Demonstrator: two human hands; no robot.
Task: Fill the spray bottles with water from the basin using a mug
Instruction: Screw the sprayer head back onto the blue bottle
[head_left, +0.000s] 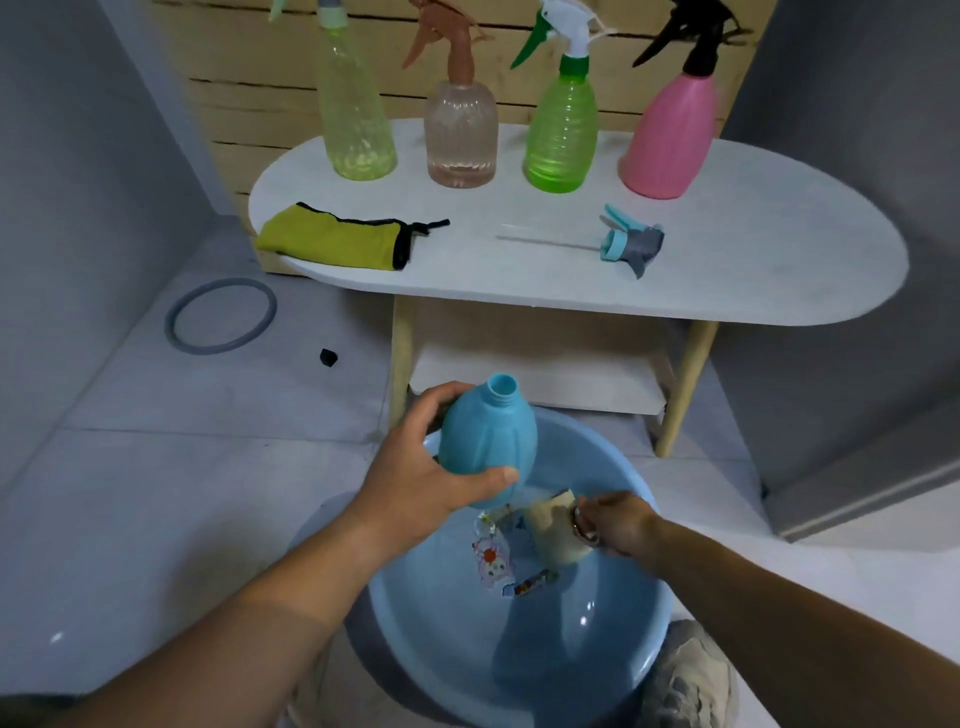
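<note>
Watching the head feed here: the left hand (415, 467) reaches in from the lower left with the forearm stretched out, and it's wrapped round a blue bottle (485, 441), thumb pressed across the lower front and fingers (441, 397) curled round the back near the shoulder. The bottle is plain light blue and opaque, with ribs down the body and nothing on its threaded neck. It's held roughly upright, leaning a bit away from me, above the far-left side of the basin (519, 623). The right hand (610, 522) comes in from the lower right, down inside the basin, fingers curled on a beige mug (553, 530) at its handle side. It's blurry down there, so I can't tell which fingers go through the handle. The mug is tilted, mouth toward the bottle, just below it. The basin is pale blue, sitting on the floor, with cartoon stickers on its bottom. Behind it is a white oval table (753, 260) with a row of capped sprayers: yellow-green bottle (356, 124), clear pinkish bottle (461, 135), green bottle (561, 135) and pink bottle (670, 140). In front of those a loose teal-and-grey spray head (631, 241) lies on its side, and a yellow cloth (332, 239) sits at the left end.
</note>
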